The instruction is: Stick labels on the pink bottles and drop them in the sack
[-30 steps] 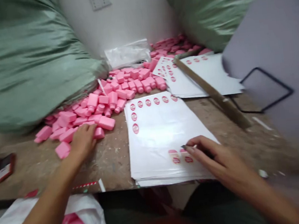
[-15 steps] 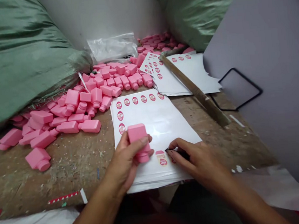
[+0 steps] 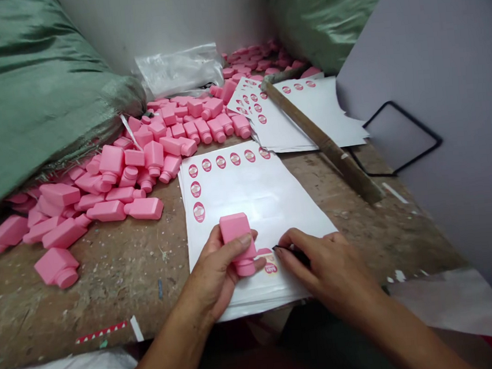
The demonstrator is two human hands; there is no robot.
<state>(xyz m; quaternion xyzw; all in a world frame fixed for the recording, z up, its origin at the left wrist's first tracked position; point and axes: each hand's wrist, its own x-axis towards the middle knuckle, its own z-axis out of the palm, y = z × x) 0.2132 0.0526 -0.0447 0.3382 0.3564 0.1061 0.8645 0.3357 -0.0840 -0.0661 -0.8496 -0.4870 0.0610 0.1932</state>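
My left hand (image 3: 219, 265) is closed round a pink plastic bottle (image 3: 235, 232), its neck pointing toward me. Pinched in the fingers of my right hand (image 3: 318, 259) is a thin black pointed tool (image 3: 295, 254); most of it is hidden by the hand, so its kind does not show. The tool's tip is at a pink and cream label (image 3: 270, 264) on the stacked white sticker sheets (image 3: 247, 202). Oval pink stickers (image 3: 220, 161) line the top and left edges of the uppermost sheet.
Many pink bottles (image 3: 144, 208) lie heaped at the left and back. A hammer with a wooden handle (image 3: 320, 142) rests on more sticker sheets (image 3: 300, 115). Green sacks (image 3: 46, 93) and a clear plastic bag (image 3: 180, 69) stand behind. A grey panel (image 3: 459, 100) bounds the right side.
My left hand and the bottle have shifted slightly right and down, closer to the label. The right hand stays nearly in place with the tool at the label's edge.
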